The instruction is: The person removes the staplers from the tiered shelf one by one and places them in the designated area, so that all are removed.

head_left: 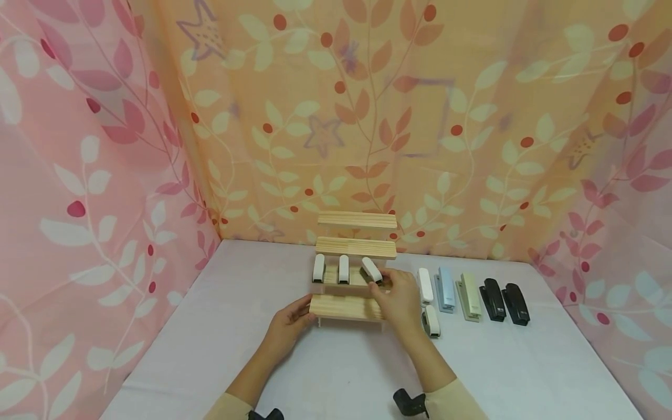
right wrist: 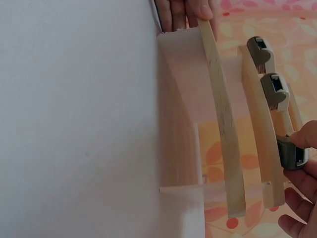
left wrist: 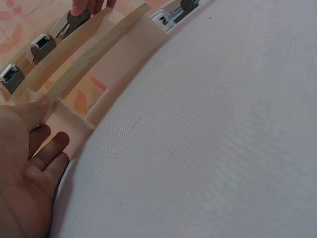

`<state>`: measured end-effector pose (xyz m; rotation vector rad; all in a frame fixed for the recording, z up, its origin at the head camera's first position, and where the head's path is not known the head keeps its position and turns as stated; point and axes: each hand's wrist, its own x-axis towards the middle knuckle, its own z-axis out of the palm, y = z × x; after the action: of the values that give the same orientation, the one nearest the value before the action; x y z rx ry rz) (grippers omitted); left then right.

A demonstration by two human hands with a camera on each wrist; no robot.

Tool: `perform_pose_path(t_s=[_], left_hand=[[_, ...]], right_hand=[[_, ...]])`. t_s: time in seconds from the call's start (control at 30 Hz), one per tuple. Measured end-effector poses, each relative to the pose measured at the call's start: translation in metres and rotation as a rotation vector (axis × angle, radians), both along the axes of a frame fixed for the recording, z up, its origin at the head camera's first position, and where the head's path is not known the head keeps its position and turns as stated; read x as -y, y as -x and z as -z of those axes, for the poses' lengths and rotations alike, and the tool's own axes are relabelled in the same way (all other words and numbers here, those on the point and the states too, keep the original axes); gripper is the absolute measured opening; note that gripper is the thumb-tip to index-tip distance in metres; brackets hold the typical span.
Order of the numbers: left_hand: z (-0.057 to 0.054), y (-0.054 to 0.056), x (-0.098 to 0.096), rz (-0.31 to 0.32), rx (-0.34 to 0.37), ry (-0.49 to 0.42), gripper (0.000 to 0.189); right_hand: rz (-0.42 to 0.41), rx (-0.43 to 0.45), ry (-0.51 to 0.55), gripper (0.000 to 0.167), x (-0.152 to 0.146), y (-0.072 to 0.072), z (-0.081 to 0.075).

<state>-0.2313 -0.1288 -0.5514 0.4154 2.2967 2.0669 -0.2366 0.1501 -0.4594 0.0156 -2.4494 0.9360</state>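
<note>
A small tiered wooden shelf (head_left: 346,307) stands on the table. Two white staplers (head_left: 318,269) (head_left: 343,269) sit side by side on its second tier. A third white stapler (head_left: 371,270) is tilted at that tier's right end, its dark base showing in the right wrist view. My right hand (head_left: 400,300) pinches this stapler between thumb and fingers. At the left end of the lowest board, my left hand (head_left: 289,325) holds the shelf, its thumb (left wrist: 37,97) against the board's edge. Some of the left fingers lie loosely bent beside the side panel.
Right of the shelf lie two more white staplers (head_left: 426,286) (head_left: 431,321), a blue stapler (head_left: 445,290), a pale green stapler (head_left: 470,296) and two black staplers (head_left: 493,300) (head_left: 517,304). A patterned curtain (head_left: 357,116) hangs behind the white table (head_left: 220,303).
</note>
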Motion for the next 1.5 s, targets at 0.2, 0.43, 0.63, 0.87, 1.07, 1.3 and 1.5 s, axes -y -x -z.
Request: perform_pose_path(t_s=[0.2,0.43,0.63,0.87,1.07,1.3,1.5], left_hand=[[0.001,0.001,0.001,0.001,-0.009,-0.003,0.054],[0.001,0.001,0.001,-0.004,-0.002,0.000,0.055],[0.001,0.001,0.001,-0.008,-0.015,0.005,0.054],[0.002,0.001,0.001,-0.012,-0.007,0.011,0.055],[0.003,0.001,0.001,-0.004,0.000,0.009,0.056],[0.002,0.001,0.001,0.000,0.006,-0.002,0.055],[0.003,0.001,0.000,-0.002,0.003,-0.007,0.054]], right_hand=[[-0.017,-0.035,0.010,0.033,-0.014,-0.010,-0.007],[-0.016,-0.097,0.010,0.033,-0.038,-0.024,-0.012],[0.039,-0.100,0.017,0.035,-0.062,-0.038,-0.018],[0.086,-0.100,0.003,0.036,-0.089,-0.056,-0.022],[0.117,-0.083,-0.005,0.036,-0.110,-0.067,-0.018],[0.150,-0.046,-0.001,0.036,-0.127,-0.074,-0.008],[0.172,-0.025,0.005,0.037,-0.140,-0.075,0.002]])
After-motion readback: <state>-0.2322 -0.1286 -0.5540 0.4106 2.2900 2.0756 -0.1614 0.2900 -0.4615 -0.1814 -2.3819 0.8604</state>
